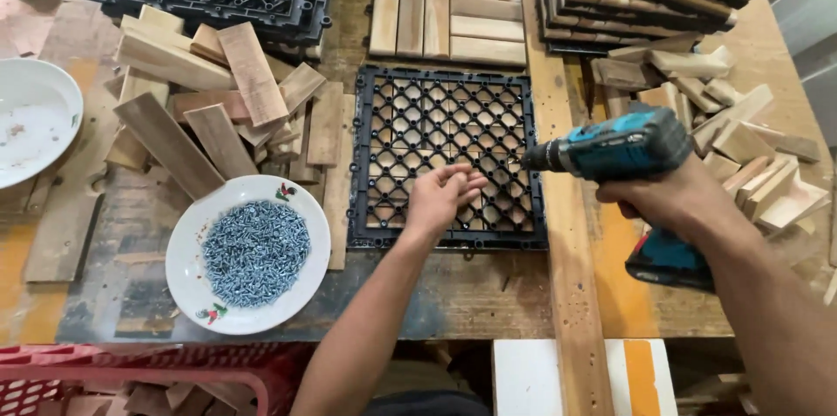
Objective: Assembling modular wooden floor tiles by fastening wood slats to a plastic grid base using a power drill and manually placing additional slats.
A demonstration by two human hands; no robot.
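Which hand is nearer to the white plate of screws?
Left. The left hand rests on the black plastic grid, just right of the white plate of screws. The right hand holds the blue cordless drill farther right, beyond the grid.

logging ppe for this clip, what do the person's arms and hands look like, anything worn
Both arms are bare as far as the view shows: no sleeves or gloves on the left hand or right hand. No watch, ring or wristband is visible. Forearms are slim, fingers uncovered.
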